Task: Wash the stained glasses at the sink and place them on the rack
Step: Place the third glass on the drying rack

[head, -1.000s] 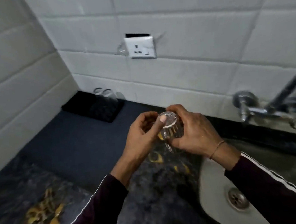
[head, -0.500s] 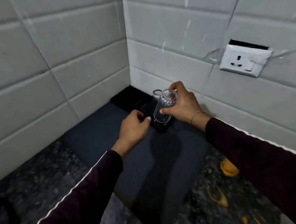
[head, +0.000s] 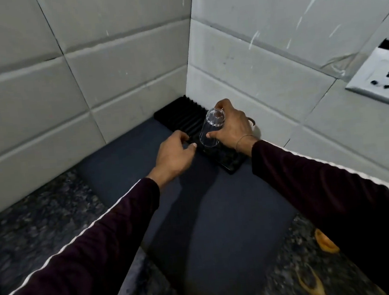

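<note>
At the far corner of the worktop [head: 41,219], where the two tiled walls meet, a black ribbed rack [head: 186,120] lies flat against the wall on a dark blue mat [head: 219,216]. The right hand [head: 231,126] grasps a clear glass [head: 210,128] around its side, thumb on the near face and fingers curled behind, holding it mouth-down (its thick base faces up) over the near half of the rack; whether the rim already touches the ribs cannot be told. Another rim-like curve shows just behind the right hand, too hidden to name. The left hand [head: 174,155] sits at the rack's near-left edge with its fingers curled down onto that edge, seemingly gripping it, though the fingertips are lost against the black. Both arms wear dark maroon sleeves with a white stripe, and a thin bracelet circles the right wrist. A white wall socket [head: 381,79] sits on the right-hand wall, well apart from the rack, near the right edge of the view
</note>
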